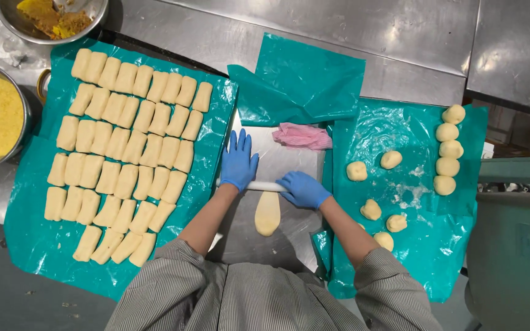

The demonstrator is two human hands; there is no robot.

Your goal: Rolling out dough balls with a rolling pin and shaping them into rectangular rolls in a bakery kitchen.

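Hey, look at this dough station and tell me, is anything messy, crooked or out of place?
Mostly tidy. The spare teal plastic sheet behind the rolling spot lies crumpled and folded over, with a wadded pink cloth at its edge. White flour-like smudges mark the right sheet among the dough balls. The rolled pieces sit in neat rows.

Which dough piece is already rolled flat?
The long oval dough piece on the steel table, just below the white rolling pin under both hands. The balls on the right plastic sheet are still round.
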